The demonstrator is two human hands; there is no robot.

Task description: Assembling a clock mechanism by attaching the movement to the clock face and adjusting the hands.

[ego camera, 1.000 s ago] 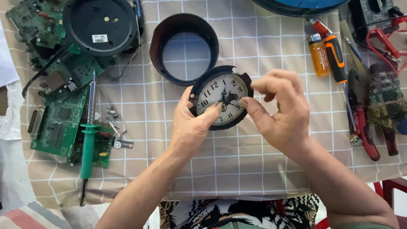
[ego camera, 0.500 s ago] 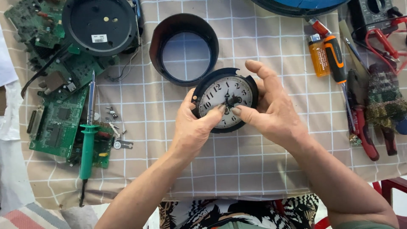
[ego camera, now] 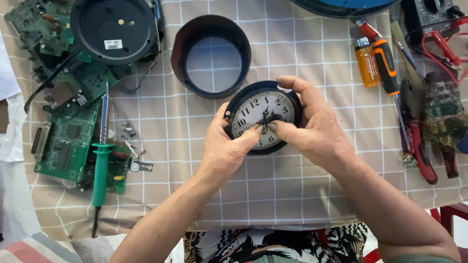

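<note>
A round clock face with a white dial and a black rim lies on the checked cloth at the centre. My left hand grips its lower left edge, thumb pressed on the dial near the hands. My right hand wraps the right rim, thumb and forefinger pinching at the clock hands in the dial's middle. A black ring-shaped clock housing stands just above the face, and a round black back cover lies at the upper left.
Green circuit boards and a green-handled soldering iron lie at left with small screws. At right lie an orange lighter, an orange screwdriver, red-handled pliers, a chequered cloth bundle and a multimeter.
My right hand has closed further over the clock's right rim and its fingertips have come down onto the dial centre. The clock has shifted slightly under both hands.
</note>
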